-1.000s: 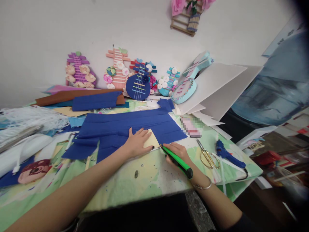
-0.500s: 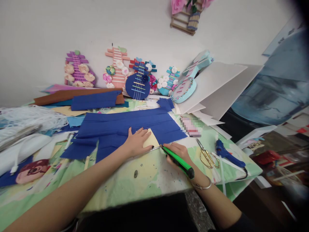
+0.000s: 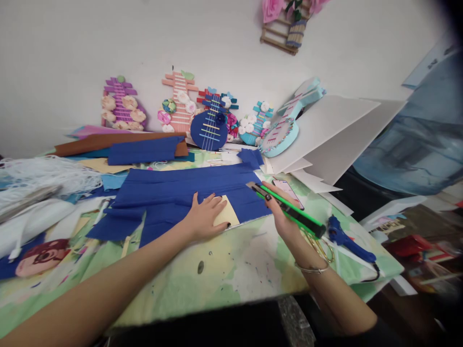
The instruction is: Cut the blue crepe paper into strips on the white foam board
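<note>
Fingers spread, my left hand (image 3: 204,215) presses flat on a pale yellow card piece (image 3: 228,213). Under the card lies a wide sheet of dark blue paper or cloth (image 3: 173,185) with creases. My right hand (image 3: 284,214) is wrapped round a green and black utility knife (image 3: 291,209), raised over the blue sheet's right part. Its blade points up and left, apart from the card. Gold-handled scissors (image 3: 320,248) are partly hidden behind my right wrist, and a phone (image 3: 287,190) lies behind the knife.
A blue glue gun (image 3: 349,241) rests at the table's right. White boards (image 3: 325,130) lean at the back right. Several paper lutes, one dark blue (image 3: 209,126), stand along the wall. White stringy material (image 3: 47,176) and a pink bear-faced item (image 3: 43,258) lie on the left.
My right hand has lifted the utility knife away from the card's lower right corner, up and to the right. My left hand stays on the card. The view has shifted slightly.
</note>
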The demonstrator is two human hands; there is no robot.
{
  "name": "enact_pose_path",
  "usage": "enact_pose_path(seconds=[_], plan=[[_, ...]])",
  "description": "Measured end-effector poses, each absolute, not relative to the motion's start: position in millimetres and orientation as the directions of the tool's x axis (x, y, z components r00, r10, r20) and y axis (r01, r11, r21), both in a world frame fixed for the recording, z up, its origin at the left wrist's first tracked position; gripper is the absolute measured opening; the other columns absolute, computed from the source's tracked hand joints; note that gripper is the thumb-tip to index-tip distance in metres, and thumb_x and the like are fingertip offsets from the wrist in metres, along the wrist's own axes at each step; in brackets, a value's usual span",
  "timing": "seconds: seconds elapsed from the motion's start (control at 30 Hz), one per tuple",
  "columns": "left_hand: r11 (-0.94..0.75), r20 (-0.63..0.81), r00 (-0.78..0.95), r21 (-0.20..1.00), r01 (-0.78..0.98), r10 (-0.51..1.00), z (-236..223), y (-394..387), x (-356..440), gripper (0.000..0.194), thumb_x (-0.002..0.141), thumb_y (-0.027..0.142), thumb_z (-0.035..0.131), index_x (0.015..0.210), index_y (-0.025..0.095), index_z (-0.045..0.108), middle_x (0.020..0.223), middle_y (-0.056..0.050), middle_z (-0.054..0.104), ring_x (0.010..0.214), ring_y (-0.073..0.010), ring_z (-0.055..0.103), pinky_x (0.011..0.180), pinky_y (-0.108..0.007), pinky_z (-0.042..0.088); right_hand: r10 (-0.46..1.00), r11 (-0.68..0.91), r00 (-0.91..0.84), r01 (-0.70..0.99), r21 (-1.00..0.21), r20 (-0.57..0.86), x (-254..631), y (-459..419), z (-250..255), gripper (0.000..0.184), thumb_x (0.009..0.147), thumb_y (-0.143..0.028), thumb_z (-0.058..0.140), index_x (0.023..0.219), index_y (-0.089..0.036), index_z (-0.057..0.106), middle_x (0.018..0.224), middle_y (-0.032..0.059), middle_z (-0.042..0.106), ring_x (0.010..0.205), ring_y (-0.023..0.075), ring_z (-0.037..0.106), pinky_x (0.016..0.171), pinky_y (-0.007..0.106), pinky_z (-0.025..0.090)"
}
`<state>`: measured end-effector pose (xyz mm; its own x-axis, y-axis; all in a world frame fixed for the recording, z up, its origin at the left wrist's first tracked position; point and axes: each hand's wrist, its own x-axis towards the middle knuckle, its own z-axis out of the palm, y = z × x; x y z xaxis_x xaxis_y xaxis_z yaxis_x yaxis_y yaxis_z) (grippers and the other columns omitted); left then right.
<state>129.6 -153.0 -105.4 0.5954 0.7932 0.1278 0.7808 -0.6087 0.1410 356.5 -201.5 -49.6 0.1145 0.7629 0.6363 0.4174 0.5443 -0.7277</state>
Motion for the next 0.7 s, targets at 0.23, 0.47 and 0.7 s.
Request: enact_pose_path(seconds=[0.23, 0.47, 0.7], plan=[[-0.624, 0.153, 0.608, 0.091, 0.776, 0.779, -102, -159, 131, 0.066, 0.090, 0.057, 0.032, 0.145, 0.020, 0.030, 0.148, -0.013, 0.033, 0.138, -0.0357, 0.022, 0.105, -0.069, -0.004, 0.931, 0.364, 0.052, -0.232, -0.902, 0.362, 325, -121, -46, 0.025, 0.078, -0.035, 0.066, 0.097, -0.022, 0.059, 0.080, -0.0010, 0.069, 0.071, 0.0136, 0.068, 0.072, 0.029, 0.055], [-0.594, 0.189, 0.573, 0.085, 0.800, 0.798, -100, -163, 132, 0.066, 0.087, 0.056, 0.037, 0.144, 0.023, 0.032, 0.146, -0.010, 0.038, 0.128, -0.0381, 0.033, 0.103, -0.070, 0.009, 0.986, 0.017, -0.135, -0.520, -0.854, 0.102, 288, -81, -82, 0.033, 0.067, -0.026, 0.074, 0.091, -0.022, 0.053, 0.076, -0.0031, 0.071, 0.065, 0.0125, 0.068, 0.064, 0.025, 0.056], [-0.604, 0.230, 0.576, 0.073, 0.794, 0.784, -96, -163, 132, 0.067, 0.085, 0.058, 0.041, 0.141, 0.021, 0.037, 0.134, -0.012, 0.048, 0.117, -0.0349, 0.042, 0.104, -0.065, 0.016, 0.968, -0.069, -0.245, -0.468, -0.881, 0.055, 279, -80, -107, 0.034, 0.070, -0.031, 0.072, 0.095, -0.024, 0.050, 0.080, -0.0035, 0.070, 0.063, 0.0124, 0.067, 0.068, 0.030, 0.057]])
